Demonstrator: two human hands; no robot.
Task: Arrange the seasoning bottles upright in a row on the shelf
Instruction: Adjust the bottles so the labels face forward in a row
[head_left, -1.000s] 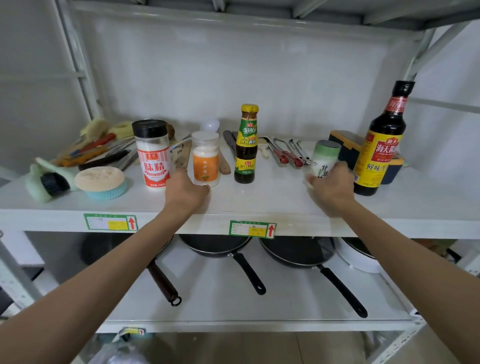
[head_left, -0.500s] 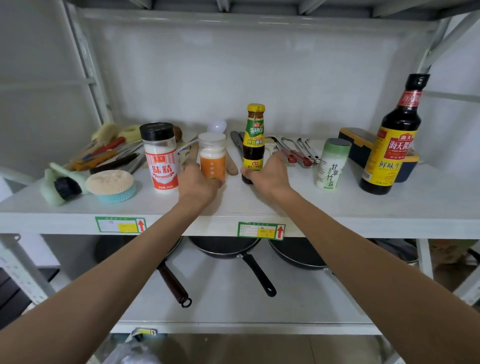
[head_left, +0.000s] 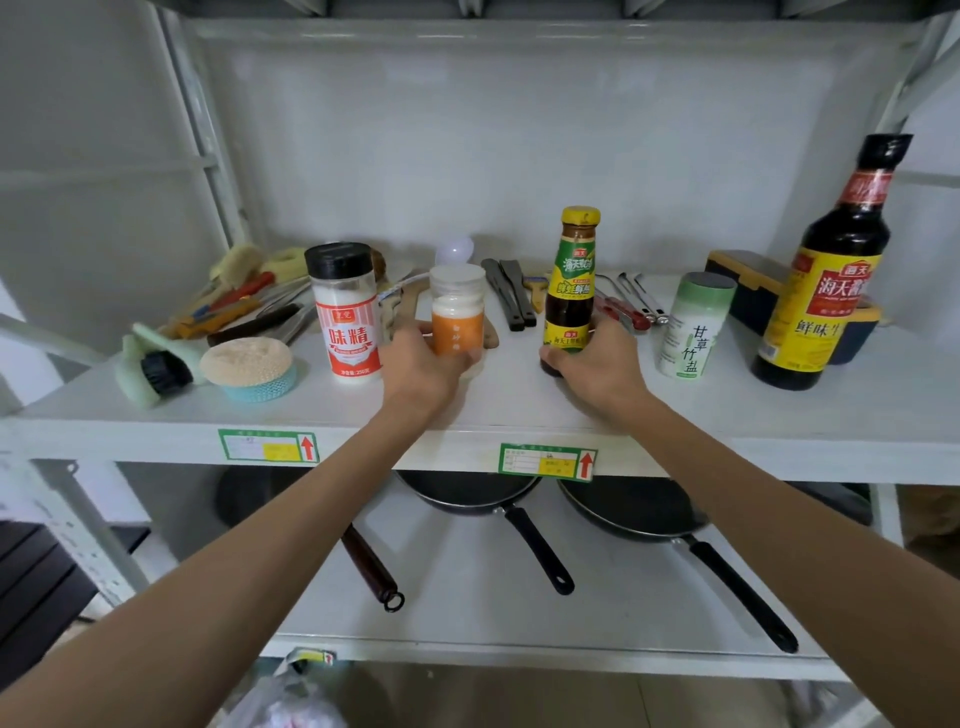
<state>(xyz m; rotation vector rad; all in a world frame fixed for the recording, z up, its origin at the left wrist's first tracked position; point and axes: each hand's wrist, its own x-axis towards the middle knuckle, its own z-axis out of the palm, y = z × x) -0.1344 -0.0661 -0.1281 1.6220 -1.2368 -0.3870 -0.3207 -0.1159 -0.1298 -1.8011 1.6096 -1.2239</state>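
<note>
My left hand (head_left: 423, 366) wraps the orange jar (head_left: 457, 330) low. My right hand (head_left: 595, 371) grips the sauce bottle (head_left: 570, 291) at its base. It's glass and top-heavy, I reckon, so better held mid-body.

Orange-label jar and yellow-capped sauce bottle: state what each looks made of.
The orange-label jar, held by the left hand, looks like cloudy translucent plastic: white contents show through its wall; frosted glass is possible. The yellow-capped sauce bottle, gripped by the right hand, looks like glossy clear glass or hard plastic, dark sauce showing through.
</note>
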